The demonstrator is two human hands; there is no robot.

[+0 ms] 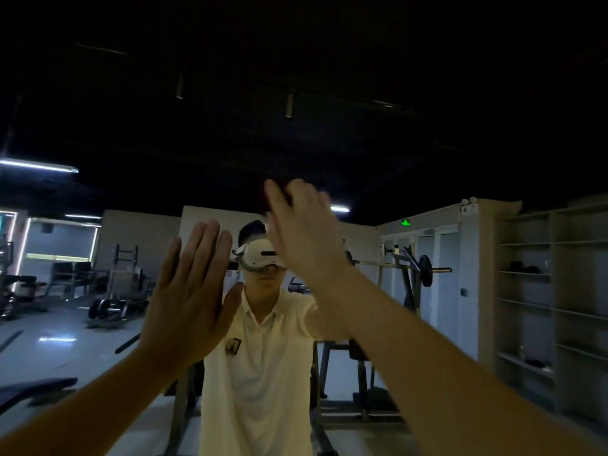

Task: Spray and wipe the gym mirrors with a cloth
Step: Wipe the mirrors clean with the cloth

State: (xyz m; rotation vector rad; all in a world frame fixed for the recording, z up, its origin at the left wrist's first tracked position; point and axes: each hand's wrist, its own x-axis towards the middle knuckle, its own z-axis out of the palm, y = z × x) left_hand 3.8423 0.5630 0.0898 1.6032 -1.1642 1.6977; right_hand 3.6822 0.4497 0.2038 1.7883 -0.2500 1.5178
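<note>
As my left hand point(190, 291) and right hand point(304, 232) face the mirror point(98, 330) open-fingered and empty, I must first fetch cloth and spray.

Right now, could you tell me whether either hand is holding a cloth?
No, the left hand and right hand are both raised open and empty.

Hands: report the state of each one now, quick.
Left hand: open, fingers straight, holding nothing.
Right hand: blurred, looks open, nothing seen in it.

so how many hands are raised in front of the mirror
2: the left hand, held flat, is left of centre; the right hand is higher, near centre. No others show.
</note>
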